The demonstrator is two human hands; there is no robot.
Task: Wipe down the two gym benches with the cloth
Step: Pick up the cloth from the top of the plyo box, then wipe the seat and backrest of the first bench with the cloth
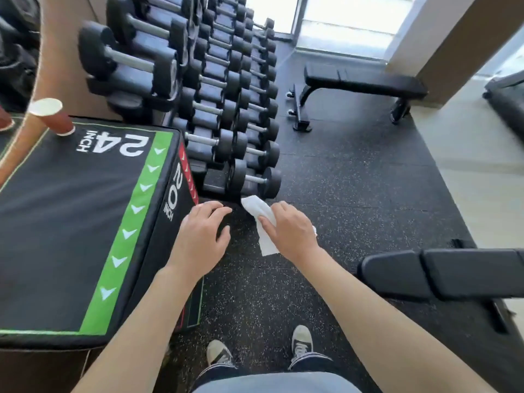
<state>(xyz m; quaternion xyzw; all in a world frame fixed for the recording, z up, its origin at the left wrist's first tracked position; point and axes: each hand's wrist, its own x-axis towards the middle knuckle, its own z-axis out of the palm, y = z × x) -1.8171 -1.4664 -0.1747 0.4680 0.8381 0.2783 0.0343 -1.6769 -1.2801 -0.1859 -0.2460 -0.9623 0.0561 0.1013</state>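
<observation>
Your right hand [292, 231] grips the cloth [262, 222] in mid-air over the floor; left hand [200, 236] is open, empty. Near bench [442, 272] sits w/ nothing on it, far bench [365, 80] too. Looks like wiping's not begun, both left.

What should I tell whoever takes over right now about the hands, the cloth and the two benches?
Right hand grips the white cloth, held in the air over the floor. Left hand is open and holds nothing, beside the jump box.
Near bench is at the right, close to the right arm. Far bench stands by the window, past the dumbbell rack.
Done: cloth in hand. Whether either bench was wiped cannot be told.
Left: wipe both benches, probably the near one first.
</observation>
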